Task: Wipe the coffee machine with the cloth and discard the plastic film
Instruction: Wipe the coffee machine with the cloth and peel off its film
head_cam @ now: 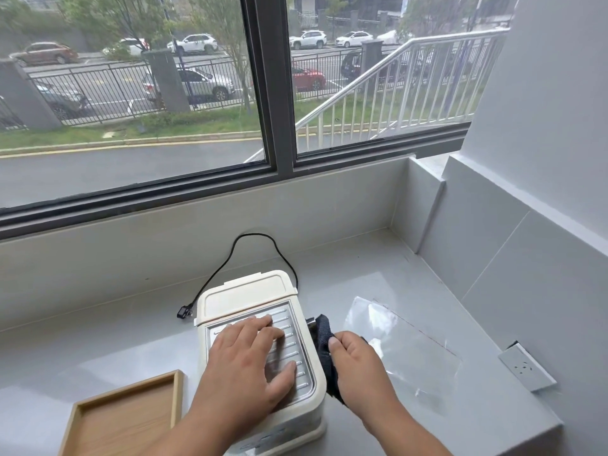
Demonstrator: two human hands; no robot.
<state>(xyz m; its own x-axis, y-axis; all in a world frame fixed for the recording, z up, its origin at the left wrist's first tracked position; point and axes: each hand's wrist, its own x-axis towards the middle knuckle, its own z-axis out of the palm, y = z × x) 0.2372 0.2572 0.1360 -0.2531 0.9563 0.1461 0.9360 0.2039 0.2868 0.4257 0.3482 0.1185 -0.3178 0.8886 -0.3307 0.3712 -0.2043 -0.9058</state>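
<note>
A cream coffee machine (pixel 245 296) stands on the grey counter, seen from above, with a ribbed metal top plate. My left hand (pixel 245 363) lies flat on that plate, fingers spread, holding nothing. My right hand (pixel 358 363) grips a dark blue cloth (pixel 324 337) and presses it against the machine's right side. A sheet of clear plastic film (pixel 404 343) lies flat on the counter just right of the machine and of my right hand.
A shallow wooden tray (pixel 131 406) sits at the front left. The machine's black cord (pixel 230 268) loops behind it to a plug (pixel 184 313) on the counter. A wall socket (pixel 526 366) is on the right wall. A window ledge runs behind.
</note>
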